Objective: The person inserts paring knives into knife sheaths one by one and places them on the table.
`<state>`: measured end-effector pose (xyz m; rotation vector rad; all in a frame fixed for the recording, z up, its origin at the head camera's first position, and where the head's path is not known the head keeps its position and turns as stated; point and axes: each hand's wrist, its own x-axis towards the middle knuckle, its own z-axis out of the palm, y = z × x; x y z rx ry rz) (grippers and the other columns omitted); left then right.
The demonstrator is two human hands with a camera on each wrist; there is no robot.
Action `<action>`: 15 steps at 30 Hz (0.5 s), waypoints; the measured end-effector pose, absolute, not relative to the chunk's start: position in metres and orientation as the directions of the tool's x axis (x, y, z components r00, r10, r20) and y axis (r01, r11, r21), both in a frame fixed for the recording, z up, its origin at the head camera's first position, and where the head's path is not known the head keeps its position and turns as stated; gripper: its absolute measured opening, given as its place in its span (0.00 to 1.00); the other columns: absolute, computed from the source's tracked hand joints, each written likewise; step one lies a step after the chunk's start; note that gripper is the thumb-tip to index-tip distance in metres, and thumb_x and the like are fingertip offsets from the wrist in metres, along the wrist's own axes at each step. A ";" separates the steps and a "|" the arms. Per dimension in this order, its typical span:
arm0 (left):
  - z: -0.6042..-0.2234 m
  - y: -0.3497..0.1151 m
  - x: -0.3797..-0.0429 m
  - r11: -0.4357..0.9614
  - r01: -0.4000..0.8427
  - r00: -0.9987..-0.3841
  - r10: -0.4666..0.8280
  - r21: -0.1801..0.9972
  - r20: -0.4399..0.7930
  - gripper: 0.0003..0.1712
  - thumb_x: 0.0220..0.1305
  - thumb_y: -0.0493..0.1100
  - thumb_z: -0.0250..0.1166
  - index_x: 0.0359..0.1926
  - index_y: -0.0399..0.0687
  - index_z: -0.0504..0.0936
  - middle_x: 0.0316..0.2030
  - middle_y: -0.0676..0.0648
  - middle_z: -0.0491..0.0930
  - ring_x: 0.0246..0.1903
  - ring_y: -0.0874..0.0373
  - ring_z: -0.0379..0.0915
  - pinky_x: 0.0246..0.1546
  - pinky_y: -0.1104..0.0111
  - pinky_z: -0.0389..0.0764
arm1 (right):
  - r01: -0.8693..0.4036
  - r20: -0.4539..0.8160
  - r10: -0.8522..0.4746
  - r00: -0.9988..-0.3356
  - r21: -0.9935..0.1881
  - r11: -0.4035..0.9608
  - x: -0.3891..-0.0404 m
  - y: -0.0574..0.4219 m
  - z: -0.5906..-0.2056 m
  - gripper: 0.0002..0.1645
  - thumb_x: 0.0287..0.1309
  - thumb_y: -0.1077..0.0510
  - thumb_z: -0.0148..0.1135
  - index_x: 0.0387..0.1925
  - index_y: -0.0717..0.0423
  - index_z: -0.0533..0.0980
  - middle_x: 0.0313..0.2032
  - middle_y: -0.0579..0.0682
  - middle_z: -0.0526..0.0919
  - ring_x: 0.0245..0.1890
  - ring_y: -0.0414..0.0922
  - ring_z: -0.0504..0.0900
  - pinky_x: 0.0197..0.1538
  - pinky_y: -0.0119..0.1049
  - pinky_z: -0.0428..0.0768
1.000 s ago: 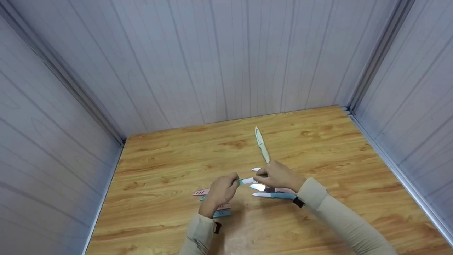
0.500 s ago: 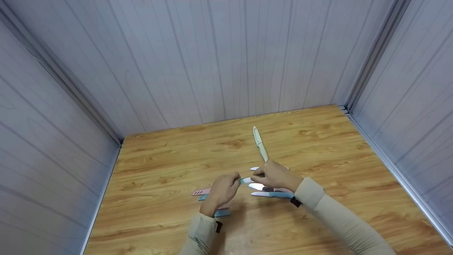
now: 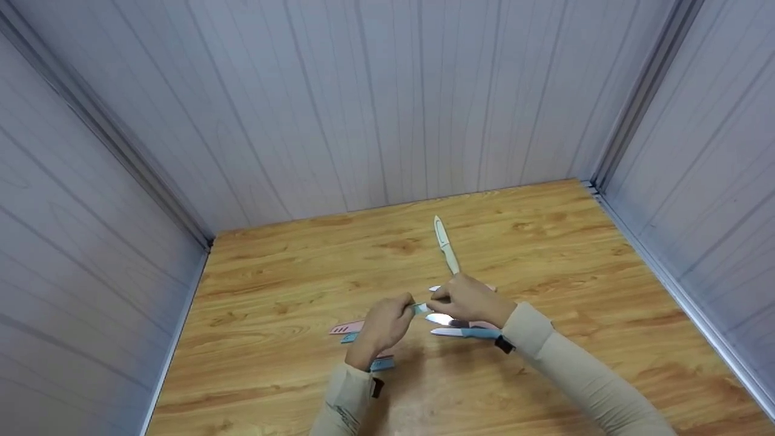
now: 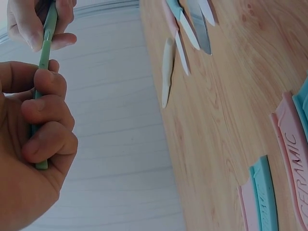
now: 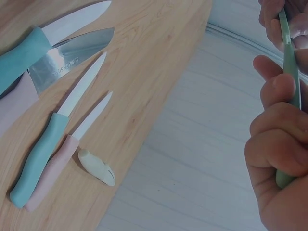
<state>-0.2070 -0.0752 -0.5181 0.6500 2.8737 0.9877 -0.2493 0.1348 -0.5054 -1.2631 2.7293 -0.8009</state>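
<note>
My left hand (image 3: 382,324) grips a green blade sheath (image 4: 44,55) in its curled fingers. Opposite it, my right hand (image 3: 475,301) holds a knife by its green handle (image 5: 289,62). The two meet end to end, and only a short pale stretch of blade (image 3: 422,308) shows between the hands in the head view; the rest of the blade is hidden. Both hands are raised over the table among loose knives and sheaths. Below the left hand lie a pink sheath (image 3: 345,327) and a teal sheath (image 4: 263,192), partly covered by it in the head view.
Under the right hand lie a teal-handled knife (image 5: 41,159), a pink-handled knife (image 5: 53,171), a steel-bladed knife (image 5: 72,53) and another teal-handled one (image 5: 21,57). A white sheathed knife (image 3: 445,242) lies farther back. Pale panel walls (image 3: 387,103) enclose the wooden table (image 3: 272,290).
The hands have drawn slightly closer together. Less of the pale blade shows between them as it slides into the green sheath. The things on the table lie as before.
</note>
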 end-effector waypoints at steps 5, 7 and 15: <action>-0.519 -0.075 -0.207 0.698 0.382 -0.906 0.411 0.605 0.097 0.11 0.72 0.43 0.47 0.39 0.48 0.77 0.21 0.57 0.69 0.17 0.64 0.60 0.21 0.70 0.64 | -0.712 0.193 -0.723 -0.664 -0.460 0.531 -0.249 0.134 -0.508 0.19 0.65 0.50 0.56 0.20 0.50 0.80 0.09 0.34 0.62 0.10 0.29 0.56 0.17 0.25 0.59; -0.519 -0.074 -0.207 0.698 0.386 -0.904 0.415 0.603 0.098 0.12 0.72 0.43 0.47 0.39 0.48 0.77 0.21 0.57 0.69 0.17 0.64 0.60 0.22 0.70 0.65 | -0.716 0.203 -0.724 -0.660 -0.464 0.522 -0.250 0.134 -0.508 0.17 0.65 0.51 0.56 0.23 0.51 0.82 0.10 0.34 0.65 0.10 0.29 0.58 0.17 0.25 0.60; -0.517 -0.069 -0.208 0.704 0.373 -0.909 0.407 0.605 0.086 0.11 0.71 0.43 0.48 0.37 0.49 0.77 0.21 0.57 0.69 0.19 0.63 0.62 0.22 0.69 0.65 | -0.702 0.189 -0.720 -0.667 -0.483 0.524 -0.249 0.133 -0.508 0.15 0.65 0.51 0.56 0.32 0.52 0.86 0.16 0.39 0.77 0.09 0.28 0.62 0.18 0.26 0.66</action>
